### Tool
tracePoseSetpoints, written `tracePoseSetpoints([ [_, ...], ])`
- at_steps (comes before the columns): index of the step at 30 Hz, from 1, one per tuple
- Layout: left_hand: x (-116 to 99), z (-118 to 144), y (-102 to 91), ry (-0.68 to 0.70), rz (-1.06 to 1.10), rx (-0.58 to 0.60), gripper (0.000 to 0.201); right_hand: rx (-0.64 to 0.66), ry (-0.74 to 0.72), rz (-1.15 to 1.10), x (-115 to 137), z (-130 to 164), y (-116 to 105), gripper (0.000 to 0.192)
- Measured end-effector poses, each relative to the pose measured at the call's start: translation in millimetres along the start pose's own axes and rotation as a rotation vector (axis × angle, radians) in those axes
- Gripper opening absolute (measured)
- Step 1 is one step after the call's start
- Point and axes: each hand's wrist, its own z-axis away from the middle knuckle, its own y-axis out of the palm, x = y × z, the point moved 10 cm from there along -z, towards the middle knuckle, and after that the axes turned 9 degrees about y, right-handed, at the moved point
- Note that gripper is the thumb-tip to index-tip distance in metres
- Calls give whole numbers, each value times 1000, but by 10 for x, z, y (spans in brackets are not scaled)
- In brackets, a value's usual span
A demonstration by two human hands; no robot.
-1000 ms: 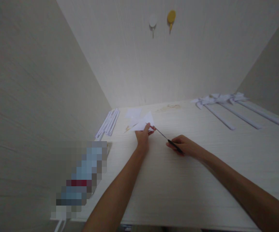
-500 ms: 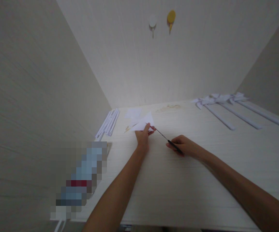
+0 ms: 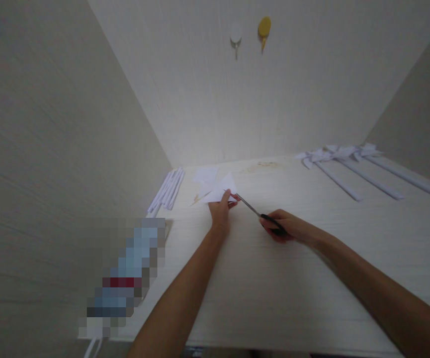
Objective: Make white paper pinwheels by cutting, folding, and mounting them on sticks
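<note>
My left hand [image 3: 221, 209] pinches a white piece of paper [image 3: 217, 194] with pointed corners, thumb on top and fingers beneath. Black-handled scissors [image 3: 249, 204] are in my right hand [image 3: 279, 223], their metal blades pointing up and left. The blade tips end close to the paper's right edge, by my left fingertips; whether they touch it I cannot tell. Just behind the held piece, more white paper [image 3: 205, 174] lies flat on the table.
Rolled white paper sticks [image 3: 166, 190] lie bundled at the left. Three paper pinwheels on sticks [image 3: 341, 181] rest at the back right. A blurred-out object [image 3: 132, 268] stands at the left edge. Two hooks, one yellow [image 3: 264, 27], hang on the wall behind.
The scissors have turned in my right hand, so the handle loops show more and the blades look wider. My right hand shifted slightly right; the left hand stays in place with the paper.
</note>
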Motion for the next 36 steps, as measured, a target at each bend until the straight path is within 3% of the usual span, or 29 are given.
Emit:
tracePoseSetpoints([
  [6,-3,-3,12,-1,21,6,13,9,16,-69,-24,10,-11,44],
  [18,31,20,91,-95,198,27,15,302,62,-534,-58,48,198,36],
  [23,54,30,109,-124,202,34,13,362,131,-554,-112,67,242,40],
  [36,54,33,154,-135,234,84,13,470,115,-642,-59,105,302,44],
])
